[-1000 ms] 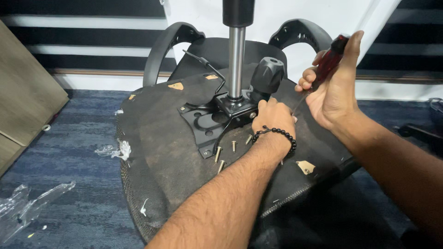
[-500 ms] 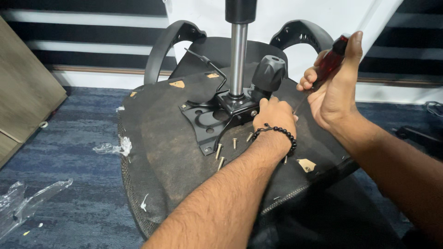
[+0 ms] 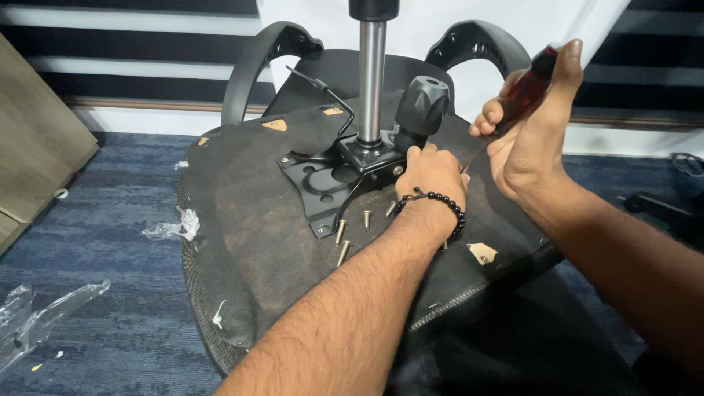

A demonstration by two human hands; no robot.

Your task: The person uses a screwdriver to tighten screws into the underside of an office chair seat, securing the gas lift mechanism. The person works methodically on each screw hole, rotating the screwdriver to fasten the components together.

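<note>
The fingers (image 3: 493, 121) of the right hand (image 3: 529, 147) are curled tightly around the dark red handle of a screwdriver (image 3: 522, 92), thumb laid along its top end; the thin shaft slants down and left toward the left hand (image 3: 433, 174). The left hand's fingers are bent down onto the black metal mounting plate (image 3: 326, 187), at its right edge where the screwdriver tip points; whether they pinch a screw there cannot be told, since the hand hides the spot. A black bead bracelet (image 3: 433, 202) circles the left wrist.

The plate lies on the underside of an overturned office chair seat (image 3: 249, 235), covered in dark fabric. From the plate's centre a shiny steel column (image 3: 372, 81) rises upright, and a black ribbed knob (image 3: 422, 103) stands just beside it on the right. Several brass-coloured screws (image 3: 342, 242) lie loose on the fabric just below the plate, near the left wrist. Two curved black armrests (image 3: 260, 62) arch up behind the seat.

The seat rests on a blue carpeted floor (image 3: 110, 220). Crumpled clear plastic wrap (image 3: 37, 323) lies at lower left, well apart from the hands, and a wooden panel (image 3: 37, 161) leans at the left edge.
</note>
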